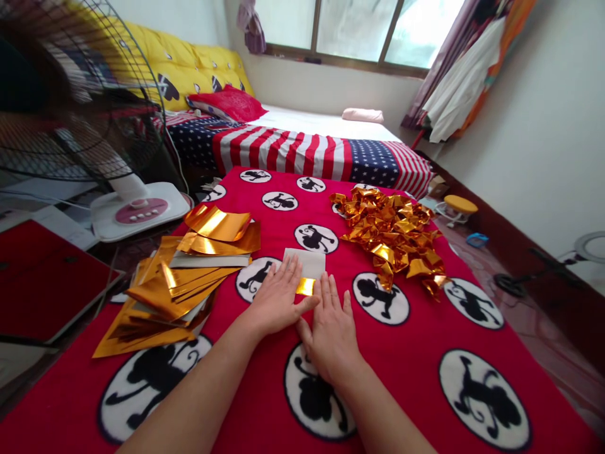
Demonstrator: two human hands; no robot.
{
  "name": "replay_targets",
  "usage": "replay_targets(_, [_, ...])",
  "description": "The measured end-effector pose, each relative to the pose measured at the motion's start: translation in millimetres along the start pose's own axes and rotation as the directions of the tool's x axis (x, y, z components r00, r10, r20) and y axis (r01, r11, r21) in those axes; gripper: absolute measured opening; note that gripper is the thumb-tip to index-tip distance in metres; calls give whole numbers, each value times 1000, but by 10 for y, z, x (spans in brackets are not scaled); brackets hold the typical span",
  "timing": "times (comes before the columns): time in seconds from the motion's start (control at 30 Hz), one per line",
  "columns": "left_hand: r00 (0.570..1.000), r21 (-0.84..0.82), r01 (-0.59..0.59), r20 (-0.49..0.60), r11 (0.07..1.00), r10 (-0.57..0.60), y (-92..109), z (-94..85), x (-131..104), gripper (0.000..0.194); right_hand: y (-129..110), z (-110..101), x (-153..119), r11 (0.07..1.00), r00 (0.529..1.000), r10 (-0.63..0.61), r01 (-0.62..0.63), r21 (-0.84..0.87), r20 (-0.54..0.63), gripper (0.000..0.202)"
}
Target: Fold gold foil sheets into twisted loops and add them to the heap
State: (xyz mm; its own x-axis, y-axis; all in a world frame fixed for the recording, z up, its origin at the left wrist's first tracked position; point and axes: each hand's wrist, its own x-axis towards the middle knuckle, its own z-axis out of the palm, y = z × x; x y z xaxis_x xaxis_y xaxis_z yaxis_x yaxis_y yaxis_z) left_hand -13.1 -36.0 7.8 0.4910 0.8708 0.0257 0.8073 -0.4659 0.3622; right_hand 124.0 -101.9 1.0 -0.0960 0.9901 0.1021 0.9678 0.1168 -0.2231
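A sheet of foil paper (309, 260) lies pale side up on the red cloth, its near part folded over to show a gold strip. My left hand (281, 296) rests flat on the sheet's left side, fingers stretched out. On the right, my right hand (331, 321) lies flat with its fingertips at the sheet's near right edge. The two thumbs come close together below the gold strip. To the left is a loose stack of gold foil sheets (189, 284). A heap of folded gold foil pieces (392, 233) sits at the right.
The red cloth (401, 378) with monkey prints covers the table. A standing fan (139, 208) is at the far left, beside a red panel (42, 277). Behind the table is a bed (302, 151) with a red pillow (231, 104). A yellow stool (459, 203) stands on the floor at right.
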Motion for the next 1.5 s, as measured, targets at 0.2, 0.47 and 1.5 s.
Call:
replay_targets(0.2, [996,53,78,-55,996,-75,-62,3,13,64,-11,-75,23,999,1000,13,-12,48,-24,65])
replay_targets(0.47, [950,-254,26,-295,967,-103,-228,1,92,47,222,-89,148,973,973,22,31,229,-228,37])
replay_targets(1.5, [905,-875,-170,-321,453,-281,-157,-37,149,27,396,-70,514,161,920,358,108,981,-160,36])
